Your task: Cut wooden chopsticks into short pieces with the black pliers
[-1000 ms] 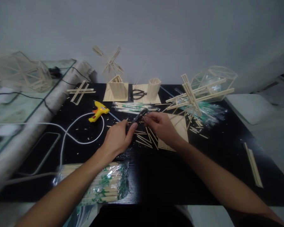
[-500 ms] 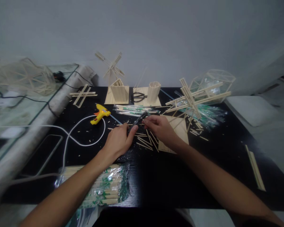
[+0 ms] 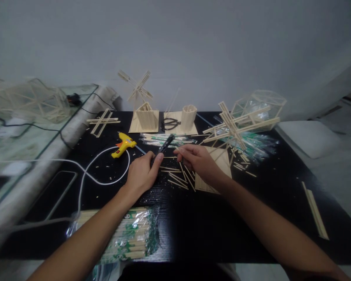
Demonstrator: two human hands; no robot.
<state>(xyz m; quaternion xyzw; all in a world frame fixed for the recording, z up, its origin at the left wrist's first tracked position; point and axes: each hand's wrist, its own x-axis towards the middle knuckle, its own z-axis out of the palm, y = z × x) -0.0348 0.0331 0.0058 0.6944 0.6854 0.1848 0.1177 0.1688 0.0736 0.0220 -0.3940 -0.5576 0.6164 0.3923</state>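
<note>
My left hand (image 3: pixel 142 171) is closed around a slim black hand tool (image 3: pixel 166 144), whose dark end points up and away; its exact kind is unclear. To the right, my right hand (image 3: pixel 197 160) pinches a thin wooden stick (image 3: pixel 176 148), of which only a short pale end shows past the fingertips. A small gap separates the tool from these fingertips. Below both hands lie several loose wooden sticks (image 3: pixel 178 180) on the black table (image 3: pixel 199 226). Beneath my right forearm sits a flat wooden panel (image 3: pixel 206 183).
A yellow glue gun (image 3: pixel 123 145) with a white cord lies left. Behind stand a stick windmill model (image 3: pixel 148 119), dark-handled scissors (image 3: pixel 171 124) and a round stick tower (image 3: pixel 188 117). A larger stick structure (image 3: pixel 234 125) rises at right. Bagged sticks (image 3: pixel 131 230) lie in front.
My left hand and the black tool have shifted slightly left, away from my right hand. The gap between them has widened, and the stick end in my right fingers shows more clearly.
</note>
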